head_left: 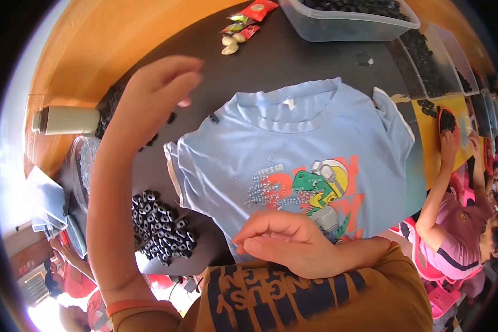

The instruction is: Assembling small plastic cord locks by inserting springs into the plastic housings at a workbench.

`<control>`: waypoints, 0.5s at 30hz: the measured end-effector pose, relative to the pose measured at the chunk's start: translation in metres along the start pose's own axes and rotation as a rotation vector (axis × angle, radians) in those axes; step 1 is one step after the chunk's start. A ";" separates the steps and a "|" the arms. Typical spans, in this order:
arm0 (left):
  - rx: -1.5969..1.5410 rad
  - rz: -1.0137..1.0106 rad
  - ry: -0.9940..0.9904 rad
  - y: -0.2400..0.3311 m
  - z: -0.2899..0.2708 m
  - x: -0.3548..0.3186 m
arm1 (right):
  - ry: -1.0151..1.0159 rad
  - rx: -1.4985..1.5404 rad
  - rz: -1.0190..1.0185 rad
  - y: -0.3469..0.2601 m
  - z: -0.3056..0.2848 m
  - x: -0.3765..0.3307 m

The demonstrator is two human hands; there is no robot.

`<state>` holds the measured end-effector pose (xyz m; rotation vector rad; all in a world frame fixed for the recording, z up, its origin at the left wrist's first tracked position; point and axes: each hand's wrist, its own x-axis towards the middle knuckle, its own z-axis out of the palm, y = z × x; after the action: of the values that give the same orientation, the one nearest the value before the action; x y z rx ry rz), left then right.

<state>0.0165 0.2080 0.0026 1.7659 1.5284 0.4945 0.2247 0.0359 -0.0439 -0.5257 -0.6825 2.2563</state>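
Light-blue T-shirt [293, 149] lies flat, front up, on the dark counter [282, 61], collar away from the person, hem at the near edge. Dinosaur print low on the chest, with small silvery studs [263, 191] beside it.

Right hand [290, 243] rests at the hem, fingers [260, 232] curled loosely, nearly closed; cannot tell whether they pinch anything.

Left hand [163, 83] is raised above the counter left of the shirt, fingers bent, apparently empty.

Pile of small black parts [160, 227] sits just left of the hem. Clear tubs [351, 22] of more parts beyond the collar (a co-worker's hand [447, 145] far right).

Judgement: the right hand should keep the hem pinned and the cloth smooth, so the studs stay undisturbed.
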 end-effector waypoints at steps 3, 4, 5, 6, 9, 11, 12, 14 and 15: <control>0.081 -0.124 0.112 -0.040 -0.012 -0.023 | -0.039 -0.051 0.051 -0.001 0.000 -0.001; 0.167 -0.151 0.164 -0.056 -0.013 -0.028 | -0.042 -0.066 0.081 -0.001 0.001 -0.001; 0.265 -0.036 0.196 -0.069 -0.010 -0.027 | -0.039 -0.069 0.080 0.000 0.001 -0.001; 0.261 -0.031 0.195 -0.076 -0.008 -0.026 | -0.007 -0.044 0.077 0.001 0.001 -0.001; 0.652 0.175 0.203 -0.064 0.008 -0.022 | 0.053 -0.033 0.081 0.000 0.002 0.001; 0.712 0.223 0.230 -0.070 0.013 -0.017 | 0.081 -0.050 0.092 0.001 0.002 0.001; 0.778 0.267 0.253 -0.072 0.015 -0.015 | 0.082 -0.030 0.078 0.002 0.001 0.002; 0.790 0.274 0.240 -0.074 0.016 -0.013 | 0.089 -0.011 0.063 0.003 0.002 0.002; 0.809 0.277 0.226 -0.075 0.016 -0.014 | 0.090 -0.012 0.078 0.003 0.002 0.002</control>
<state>-0.0258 0.1918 -0.0603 2.6358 1.7945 0.2101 0.2211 0.0350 -0.0439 -0.6663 -0.6404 2.2861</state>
